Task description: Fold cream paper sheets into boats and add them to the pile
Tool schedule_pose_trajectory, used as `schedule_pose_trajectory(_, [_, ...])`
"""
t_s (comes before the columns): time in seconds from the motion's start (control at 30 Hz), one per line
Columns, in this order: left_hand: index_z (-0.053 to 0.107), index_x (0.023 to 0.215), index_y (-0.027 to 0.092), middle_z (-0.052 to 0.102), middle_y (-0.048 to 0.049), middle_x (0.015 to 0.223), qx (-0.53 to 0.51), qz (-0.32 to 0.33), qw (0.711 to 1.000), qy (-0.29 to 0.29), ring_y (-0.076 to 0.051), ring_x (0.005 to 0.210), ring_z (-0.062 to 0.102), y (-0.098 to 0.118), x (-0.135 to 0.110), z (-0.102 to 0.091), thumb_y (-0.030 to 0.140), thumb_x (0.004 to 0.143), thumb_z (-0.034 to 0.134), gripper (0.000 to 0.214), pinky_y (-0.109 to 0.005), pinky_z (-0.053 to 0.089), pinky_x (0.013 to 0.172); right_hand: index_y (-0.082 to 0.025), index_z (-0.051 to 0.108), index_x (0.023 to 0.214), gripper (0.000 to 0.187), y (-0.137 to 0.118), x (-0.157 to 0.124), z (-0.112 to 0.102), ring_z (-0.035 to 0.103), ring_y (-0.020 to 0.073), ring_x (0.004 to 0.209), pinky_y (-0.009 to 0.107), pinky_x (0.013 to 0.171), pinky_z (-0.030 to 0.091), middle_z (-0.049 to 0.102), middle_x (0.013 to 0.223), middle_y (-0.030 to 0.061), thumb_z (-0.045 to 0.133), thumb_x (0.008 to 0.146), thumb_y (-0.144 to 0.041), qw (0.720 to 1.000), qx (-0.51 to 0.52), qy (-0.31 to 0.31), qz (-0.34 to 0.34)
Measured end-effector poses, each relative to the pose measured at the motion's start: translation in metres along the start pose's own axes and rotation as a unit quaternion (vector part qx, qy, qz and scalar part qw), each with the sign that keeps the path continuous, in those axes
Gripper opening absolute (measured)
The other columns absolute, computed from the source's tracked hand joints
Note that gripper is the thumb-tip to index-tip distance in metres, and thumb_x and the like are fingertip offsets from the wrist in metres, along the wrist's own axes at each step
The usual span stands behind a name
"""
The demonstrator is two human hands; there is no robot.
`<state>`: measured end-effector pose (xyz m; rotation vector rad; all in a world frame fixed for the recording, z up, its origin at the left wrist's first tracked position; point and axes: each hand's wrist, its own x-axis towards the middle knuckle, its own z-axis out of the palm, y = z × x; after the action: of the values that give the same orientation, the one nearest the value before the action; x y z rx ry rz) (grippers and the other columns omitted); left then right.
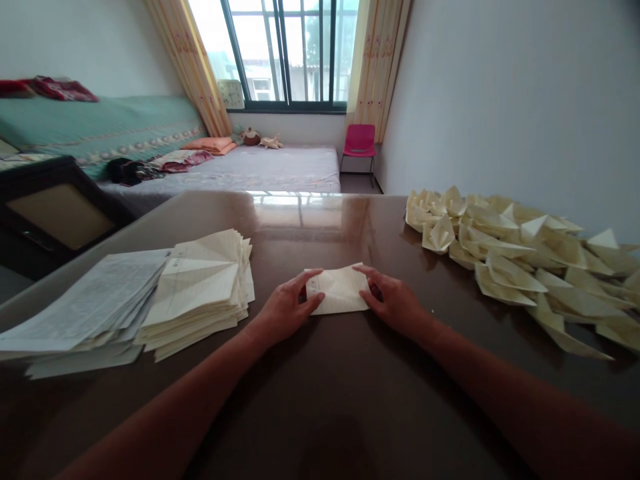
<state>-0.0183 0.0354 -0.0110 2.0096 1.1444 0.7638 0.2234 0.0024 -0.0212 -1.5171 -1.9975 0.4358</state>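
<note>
A small folded cream paper [339,289] lies flat on the dark brown table [320,387], in the middle. My left hand [286,305] pinches its left edge, thumb and fingers closed on the paper. At the right edge my right hand [393,300] presses down on it, fingers bent over the corner. Both forearms reach in from the near edge of the table.
On the left sits a stack of flat folded sheets [200,290] beside printed pages [85,310]. A heap of several folded paper boats [525,257] covers the right side by the wall. Beyond the table are a bed [260,167], a pink chair [360,141] and a window.
</note>
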Motion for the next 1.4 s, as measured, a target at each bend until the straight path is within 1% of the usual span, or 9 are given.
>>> schedule_pose_trajectory(0.13, [0.069, 0.107, 0.023, 0.066, -0.003, 0.09, 0.145, 0.02, 0.989, -0.017, -0.014, 0.076, 0.06, 0.002, -0.001, -0.002, 0.033, 0.089, 0.049, 0.029, -0.025, 0.046, 0.075, -0.027, 0.069, 0.103, 0.026, 0.0, -0.002, -0.001, 0.055, 0.012, 0.065, 0.025, 0.063, 0.04, 0.064, 0.091, 0.0017, 0.048, 0.088, -0.026, 0.998, -0.06, -0.019, -0.008])
schedule_pose_trajectory(0.43, [0.063, 0.111, 0.035, 0.066, 0.0005, 0.092, 0.368, 0.019, 0.929, -0.041, -0.017, 0.076, 0.064, 0.008, -0.005, 0.002, 0.033, 0.094, 0.039, 0.029, -0.026, 0.042, 0.062, -0.029, 0.066, 0.102, 0.024, -0.002, -0.001, -0.002, 0.057, 0.0136, 0.068, 0.026, 0.062, 0.036, 0.064, 0.09, -0.0003, 0.046, 0.089, -0.029, 0.993, -0.11, -0.031, 0.01])
schedule_pose_trajectory(0.67, [0.063, 0.104, 0.028, 0.064, -0.0033, 0.094, 0.433, 0.059, 0.899, -0.045, -0.021, 0.09, 0.06, 0.016, -0.007, 0.001, 0.027, 0.093, 0.043, 0.023, -0.028, 0.047, 0.065, -0.03, 0.063, 0.103, 0.021, -0.002, 0.001, -0.001, 0.059, 0.0138, 0.071, 0.026, 0.062, 0.035, 0.066, 0.096, -0.0013, 0.047, 0.089, -0.029, 0.992, -0.121, -0.041, 0.017])
schedule_pose_trajectory(0.77, [0.063, 0.106, 0.025, 0.059, -0.0062, 0.117, 0.431, 0.163, 0.887, -0.04, -0.024, 0.114, 0.05, 0.016, -0.008, 0.003, 0.025, 0.093, 0.047, 0.021, -0.034, 0.048, 0.085, -0.029, 0.063, 0.102, 0.021, -0.003, 0.001, 0.0, 0.06, 0.0146, 0.073, 0.026, 0.062, 0.035, 0.067, 0.097, -0.0006, 0.047, 0.089, -0.028, 0.99, -0.134, -0.04, 0.011])
schedule_pose_trajectory(0.87, [0.057, 0.121, 0.025, 0.056, -0.006, 0.128, 0.395, 0.254, 0.879, -0.089, -0.021, 0.122, 0.046, 0.014, -0.011, 0.007, 0.023, 0.094, 0.046, 0.03, -0.036, 0.044, 0.098, -0.028, 0.062, 0.102, 0.02, -0.003, 0.001, 0.001, 0.06, 0.0155, 0.076, 0.026, 0.062, 0.035, 0.067, 0.097, 0.0002, 0.047, 0.089, -0.028, 0.989, -0.141, -0.038, 0.002])
schedule_pose_trajectory(1.07, [0.051, 0.13, 0.025, 0.054, -0.0077, 0.133, 0.419, 0.241, 0.866, -0.129, -0.024, 0.121, 0.05, 0.02, -0.019, 0.013, 0.019, 0.093, 0.046, 0.038, -0.038, 0.048, 0.095, -0.029, 0.064, 0.103, 0.022, -0.001, 0.0, -0.002, 0.058, 0.0138, 0.072, 0.026, 0.064, 0.038, 0.063, 0.095, 0.0005, 0.045, 0.091, -0.03, 0.987, -0.155, -0.036, -0.01])
schedule_pose_trajectory(1.23, [0.053, 0.129, 0.023, 0.054, -0.0095, 0.133, 0.435, 0.241, 0.859, -0.121, -0.025, 0.12, 0.052, 0.025, -0.021, 0.015, 0.014, 0.091, 0.047, 0.039, -0.039, 0.05, 0.094, -0.026, 0.067, 0.107, 0.023, -0.013, -0.005, -0.016, 0.052, 0.022, 0.099, 0.032, 0.079, 0.041, 0.058, 0.111, 0.0081, 0.053, 0.088, -0.026, 0.966, -0.229, 0.012, -0.117])
schedule_pose_trajectory(1.33, [0.052, 0.13, 0.022, 0.054, -0.0092, 0.134, 0.443, 0.241, 0.856, -0.115, -0.025, 0.121, 0.051, 0.025, -0.021, 0.016, 0.015, 0.091, 0.047, 0.04, -0.038, 0.05, 0.094, -0.024, 0.064, 0.112, 0.027, -0.027, -0.011, -0.018, 0.051, 0.0218, 0.1, 0.034, 0.084, 0.039, 0.061, 0.111, 0.0083, 0.048, 0.091, -0.022, 0.946, -0.239, -0.066, -0.209])
schedule_pose_trajectory(1.4, [0.053, 0.129, 0.021, 0.054, -0.009, 0.134, 0.447, 0.243, 0.853, -0.116, -0.025, 0.121, 0.051, 0.024, -0.021, 0.016, 0.016, 0.091, 0.047, 0.039, -0.037, 0.05, 0.094, -0.021, 0.063, 0.114, 0.028, -0.034, -0.015, -0.018, 0.052, 0.0216, 0.096, 0.034, 0.081, 0.038, 0.064, 0.104, 0.0085, 0.047, 0.091, -0.022, 0.932, -0.259, -0.115, -0.227])
